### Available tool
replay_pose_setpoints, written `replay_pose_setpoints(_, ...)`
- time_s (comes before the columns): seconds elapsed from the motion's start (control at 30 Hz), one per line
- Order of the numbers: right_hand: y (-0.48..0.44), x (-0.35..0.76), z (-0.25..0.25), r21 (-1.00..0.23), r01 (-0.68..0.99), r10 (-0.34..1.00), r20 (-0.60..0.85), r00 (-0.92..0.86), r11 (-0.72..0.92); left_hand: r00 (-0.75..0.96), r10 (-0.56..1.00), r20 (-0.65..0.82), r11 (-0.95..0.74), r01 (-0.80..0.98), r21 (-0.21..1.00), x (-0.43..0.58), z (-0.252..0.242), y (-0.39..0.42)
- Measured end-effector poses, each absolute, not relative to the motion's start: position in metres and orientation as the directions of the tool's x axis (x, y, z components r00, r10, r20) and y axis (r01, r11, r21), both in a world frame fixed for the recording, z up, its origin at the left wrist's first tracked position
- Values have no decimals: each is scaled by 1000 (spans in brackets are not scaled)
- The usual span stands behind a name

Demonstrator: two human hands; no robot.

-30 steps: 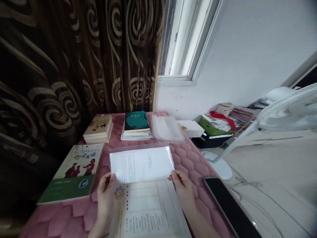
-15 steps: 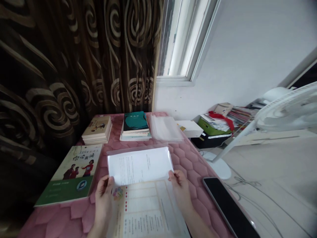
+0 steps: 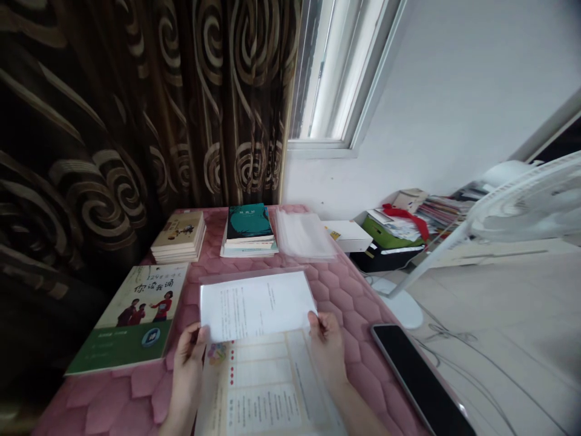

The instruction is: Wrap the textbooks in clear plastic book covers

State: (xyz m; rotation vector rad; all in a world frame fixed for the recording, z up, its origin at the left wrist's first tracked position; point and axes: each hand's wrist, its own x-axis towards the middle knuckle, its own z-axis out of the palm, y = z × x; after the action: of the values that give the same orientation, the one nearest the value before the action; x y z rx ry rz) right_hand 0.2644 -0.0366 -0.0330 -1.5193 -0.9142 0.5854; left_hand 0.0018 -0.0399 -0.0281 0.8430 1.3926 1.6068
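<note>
"Sheet (image 3: 256,306) location?"

"White, printed, held in front of the body over the pink quilted cover (image 3: 127,406). Clear sleeve (image 3: 218,279) shows past its top edge; can't tell if the sheet sits inside it or just on it. Pale boxed page (image 3: 263,387) with red dots directly below, bottom end out of view."

"Left hand (image 3: 187,357)?"

"Fingers (image 3: 203,334) closed in a pinch on the left edge, about where sheet meets boxed page. Can't tell how many layers."

"Right hand (image 3: 327,345)?"

"Same pinch, right edge of the sheet, slightly higher."

"Stuff around?"

"Green-and-white book (image 3: 131,321) flat, left of the left hand. Behind it, stack of tan books (image 3: 179,236); right of that, pile with teal book (image 3: 249,224) on top, then loose clear sleeves (image 3: 306,235) just beside. Phone (image 3: 420,378), dark screen, near the right forearm."

"Off to the side?"

"White fan (image 3: 431,257) on the floor, cables (image 3: 454,332) next to it."
</note>
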Motion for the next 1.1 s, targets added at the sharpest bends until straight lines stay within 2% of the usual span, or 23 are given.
replay_pose_setpoints(0.2, -39, 266, -32, -982, 181, 828, 145, 541, 54, -463, 886, -34, -35, -141, 989, -7, -29, -47)
replay_pose_setpoints(0.37, -47, 267, -24, -992, 130, 839, 68, 540, -3, -360, 933, -19, 8, -32, 999, -7, -20, -48)
replay_pose_setpoints(0.53, -54, 271, -17, -988, 152, 834, 69, 547, -17, -445, 895, 4, -46, -85, 995, 6, -7, -41)
replay_pose_setpoints(0.73, -70, 282, -33, -977, 210, 881, 69, 467, -35, -388, 921, -37, -30, -165, 986, 14, -6, -41)
replay_pose_setpoints(0.8, -73, 289, -31, -971, 241, 842, 140, 520, 12, -377, 925, -35, -36, -179, 983, 13, -8, -42)
replay_pose_setpoints(0.9, -62, 294, 1, -872, 454, 678, 447, 584, 184, -366, 930, -12, -48, -155, 987, 12, -12, -42)
replay_pose_setpoints(0.93, -53, 293, 18, -809, 541, 653, 541, 531, 230, -366, 930, 0, -56, -141, 988, 11, -13, -42)
replay_pose_setpoints(1.0, -26, 282, 55, -681, 639, 725, 634, 270, 357, -376, 927, 18, -70, -124, 990, 12, -14, -40)
replay_pose_setpoints(1.03, -9, 272, 72, -632, 644, 748, 649, 136, 431, -388, 922, 22, -76, -125, 989, 13, -14, -39)
replay_pose_setpoints(1.1, 29, 245, 99, -597, 615, 811, 573, -123, 515, -406, 914, 28, -90, -135, 987, 14, -11, -37)
